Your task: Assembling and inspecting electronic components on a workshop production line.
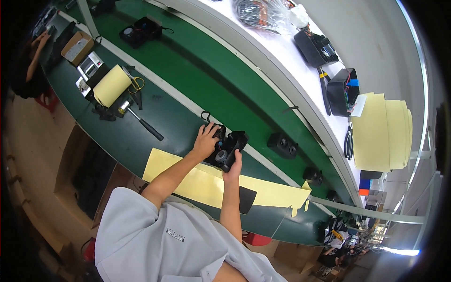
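A black speaker housing point(227, 145) stands opened in two parts over the workbench, with wires and a round grey speaker driver inside. My left hand point(205, 142) lies over its left part, fingers bent down into it among the wires; what the fingertips touch is hidden. Gripping the right part from its near side is my right hand point(233, 166), thumb along the edge. Under my forearms a long yellow paper sheet point(202, 185) covers the bench's near edge. A black flat piece point(247, 199) lies on that sheet, right of my right forearm.
A hammer point(143, 123), a yellow tape roll point(112, 86) and scissors point(136, 84) lie left. Beyond runs a green conveyor belt point(202, 70) carrying black speaker units point(283, 145). The white shelf point(282, 54) above holds open housings, pliers point(324, 91) and yellow sheets point(380, 131).
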Tool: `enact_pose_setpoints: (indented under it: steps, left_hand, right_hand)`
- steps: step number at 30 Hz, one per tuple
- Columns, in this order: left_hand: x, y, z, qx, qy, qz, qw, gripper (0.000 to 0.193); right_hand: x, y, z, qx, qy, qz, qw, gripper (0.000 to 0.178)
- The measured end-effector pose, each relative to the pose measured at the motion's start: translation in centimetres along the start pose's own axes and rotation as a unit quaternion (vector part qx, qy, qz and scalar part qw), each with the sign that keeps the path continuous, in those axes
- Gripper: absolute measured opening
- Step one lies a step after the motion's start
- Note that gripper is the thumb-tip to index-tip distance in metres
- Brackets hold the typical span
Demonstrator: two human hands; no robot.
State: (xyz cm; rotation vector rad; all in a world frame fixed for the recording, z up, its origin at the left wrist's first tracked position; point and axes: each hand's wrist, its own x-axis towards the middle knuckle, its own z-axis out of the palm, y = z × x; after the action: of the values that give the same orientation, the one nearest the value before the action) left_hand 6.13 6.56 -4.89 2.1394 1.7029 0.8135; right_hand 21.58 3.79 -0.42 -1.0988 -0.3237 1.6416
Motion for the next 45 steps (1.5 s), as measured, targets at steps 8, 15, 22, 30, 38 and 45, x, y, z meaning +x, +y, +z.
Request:
enact_pose_setpoints:
  steps: [8,15,22,30,38,45]
  left_hand:
    - [0.6,0.3,-1.7,-0.01,0.073,-0.008,0.997,0.033]
    - [-1.5,-3.2,-1.8,-0.198,0.052,-0.166,0.965,0.061]
    - [-2.3,-4.2,-1.1,-0.296,0.052,-0.148,0.942,0.061]
    - [-1.6,-4.6,-1.0,-0.317,0.018,-0.174,0.932,0.065]
    - [-1.9,-5.0,-0.9,-0.345,-0.011,-0.186,0.92,0.067]
    - [-2.4,-5.7,-0.3,-0.428,0.037,-0.195,0.882,0.059]
  right_hand:
    - [2.2,1.8,-0.5,-0.325,0.107,-0.126,0.931,0.055]
    - [2.0,2.1,1.4,-0.464,0.058,-0.222,0.855,0.062]
    - [0.9,3.1,3.9,-0.628,0.079,-0.275,0.723,0.069]
    - [0.6,4.5,5.6,-0.701,0.134,-0.261,0.651,0.064]
    - [0.9,4.8,5.6,-0.756,0.139,-0.256,0.587,0.07]
    - [0.5,4.9,6.7,-0.787,0.145,-0.261,0.541,0.073]
